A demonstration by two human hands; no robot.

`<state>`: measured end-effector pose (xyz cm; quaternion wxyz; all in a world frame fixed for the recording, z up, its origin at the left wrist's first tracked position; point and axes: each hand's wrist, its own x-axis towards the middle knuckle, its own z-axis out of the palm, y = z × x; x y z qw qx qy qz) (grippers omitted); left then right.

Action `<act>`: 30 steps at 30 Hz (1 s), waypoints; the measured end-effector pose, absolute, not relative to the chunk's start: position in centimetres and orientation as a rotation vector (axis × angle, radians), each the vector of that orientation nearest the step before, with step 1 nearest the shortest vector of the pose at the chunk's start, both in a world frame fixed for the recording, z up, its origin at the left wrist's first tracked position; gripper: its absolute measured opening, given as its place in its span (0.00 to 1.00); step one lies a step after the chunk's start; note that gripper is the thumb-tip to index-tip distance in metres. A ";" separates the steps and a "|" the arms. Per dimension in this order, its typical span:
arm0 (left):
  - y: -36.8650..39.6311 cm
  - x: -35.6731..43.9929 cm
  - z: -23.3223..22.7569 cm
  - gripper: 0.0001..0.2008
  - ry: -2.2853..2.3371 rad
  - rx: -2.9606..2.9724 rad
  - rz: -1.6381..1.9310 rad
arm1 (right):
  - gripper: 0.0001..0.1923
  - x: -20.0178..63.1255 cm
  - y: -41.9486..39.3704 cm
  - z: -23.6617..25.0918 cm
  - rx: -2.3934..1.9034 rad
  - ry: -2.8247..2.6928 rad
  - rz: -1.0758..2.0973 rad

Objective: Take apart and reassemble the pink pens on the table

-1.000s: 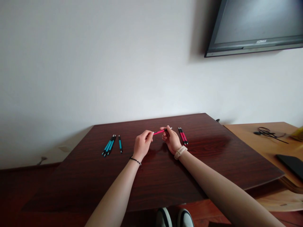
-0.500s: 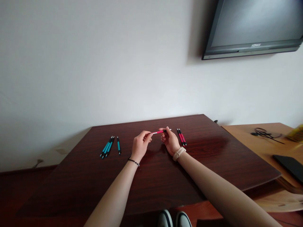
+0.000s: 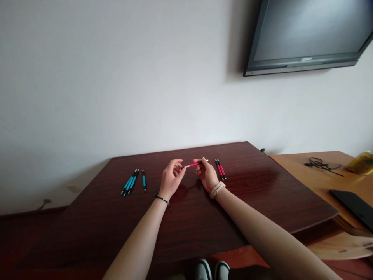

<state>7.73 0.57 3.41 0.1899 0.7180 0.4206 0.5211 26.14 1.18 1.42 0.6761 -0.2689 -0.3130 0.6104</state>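
Nearest, both forearms reach out over the dark table [image 3: 189,233]. Beyond them the left hand [image 3: 170,179] pinches one end of a pink pen [image 3: 192,165] and the right hand [image 3: 207,174] grips its other end, holding it just above the tabletop. Two pink pens [image 3: 220,169] lie finished-looking just right of it. Well left, four teal pens [image 3: 132,181] lie untouched, so most seems left.

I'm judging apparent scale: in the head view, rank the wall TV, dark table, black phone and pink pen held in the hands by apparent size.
1. Dark table
2. Wall TV, partly cropped
3. Black phone, cropped at the edge
4. Pink pen
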 end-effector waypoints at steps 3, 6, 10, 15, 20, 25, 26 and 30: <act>0.3 7.8 3.4 0.13 1.155 2.070 1.471 | 0.25 26.1 1.1 1.6 -0.615 -0.719 1.364; 0.1 7.9 3.5 0.10 1.139 2.136 1.454 | 0.25 26.1 1.1 1.7 -0.623 -0.716 1.366; 0.1 8.0 3.8 0.07 1.136 2.185 1.456 | 0.24 26.4 1.2 1.6 -0.610 -0.711 1.377; 0.3 7.7 3.7 0.03 1.203 2.210 1.483 | 0.24 26.5 1.4 1.5 -0.606 -0.712 1.388; 0.6 7.4 3.2 0.07 1.233 2.154 1.444 | 0.24 26.5 1.6 1.3 -0.601 -0.723 1.389; 0.5 7.6 3.3 0.11 1.194 2.049 1.461 | 0.25 26.5 1.5 1.3 -0.603 -0.735 1.363; 0.5 7.6 3.4 0.10 1.197 2.065 1.463 | 0.25 26.5 1.4 1.4 -0.614 -0.745 1.357; 0.3 7.5 3.7 0.09 1.174 2.083 1.463 | 0.26 26.5 1.1 1.7 -0.658 -0.773 1.324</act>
